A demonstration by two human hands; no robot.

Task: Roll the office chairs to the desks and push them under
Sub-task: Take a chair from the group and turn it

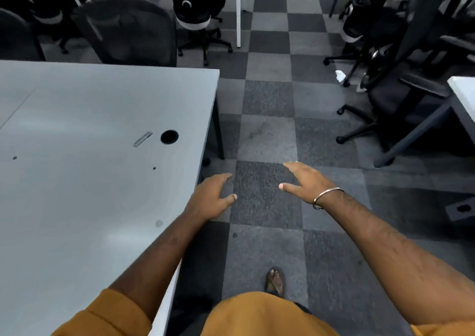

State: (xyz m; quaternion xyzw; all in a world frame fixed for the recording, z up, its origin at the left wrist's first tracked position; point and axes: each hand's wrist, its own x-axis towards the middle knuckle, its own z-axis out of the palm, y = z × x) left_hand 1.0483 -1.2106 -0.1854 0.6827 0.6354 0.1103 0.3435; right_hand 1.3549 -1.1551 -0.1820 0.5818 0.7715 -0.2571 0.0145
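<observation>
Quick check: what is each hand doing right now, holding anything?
Left hand: open, fingers relaxed, holding nothing.
Right hand: open, fingers spread, holding nothing.

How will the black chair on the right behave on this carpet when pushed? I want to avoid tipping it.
The black chair stands on a star base with casters, so it should roll, perhaps dragging on the checkered carpet. Its tall back suggests a high push could tilt it. Both hands are free.
</observation>
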